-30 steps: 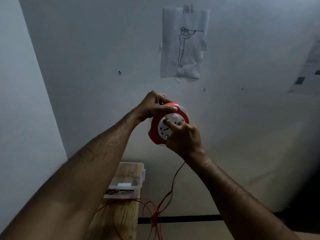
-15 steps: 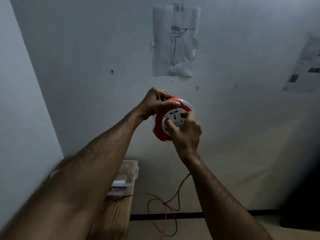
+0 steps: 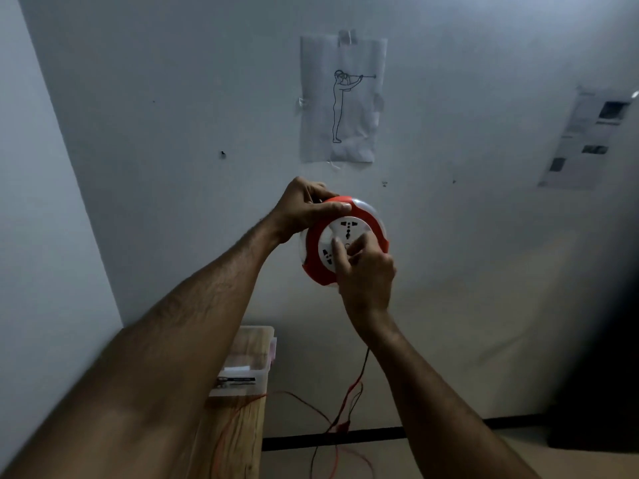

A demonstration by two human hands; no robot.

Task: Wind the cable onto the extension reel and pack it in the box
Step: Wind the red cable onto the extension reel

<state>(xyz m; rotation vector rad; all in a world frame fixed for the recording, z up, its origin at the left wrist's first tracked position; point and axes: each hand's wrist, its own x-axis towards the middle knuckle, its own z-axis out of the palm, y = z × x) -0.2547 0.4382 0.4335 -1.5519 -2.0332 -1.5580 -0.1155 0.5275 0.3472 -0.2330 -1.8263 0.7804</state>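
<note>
**Two hands on the reel, held up in front of the wall**

Two bare arms reach up and forward from the bottom of the view. Far left: pale side wall [image 3: 41, 202], meeting the back wall [image 3: 173, 98] at a corner. Low left, a wooden table [image 3: 242, 426] against the wall, mostly hidden behind the left forearm. On its far end sits a clear plastic box [image 3: 254, 354], open at the top, with a dark label strip on the near side; something white inside, too blurred to name.

Left hand [image 3: 306, 209] grips the upper-left rim of the extension reel [image 3: 345, 236], fingers curled over the edge, thumb lying along the orange rim. The reel is round, orange with translucent sections, its white socket face turned to the camera, held in mid-air well above the table.

Right hand [image 3: 366, 274] is on the white centre disc from below, fingers curled, fingertips [image 3: 334, 244] pressing on the disc; whether it pinches a knob I cannot tell.

The red cable [image 3: 349, 399] hangs below the right wrist, loops loosely near the floor, and one strand runs left across the table top. A black strip [image 3: 332, 440] runs along the wall base.

Above the reel, a paper sheet [image 3: 342, 98] taped to the wall shows a line-drawn standing figure. Far right, a second printed sheet [image 3: 584, 140] hangs tilted.
</note>
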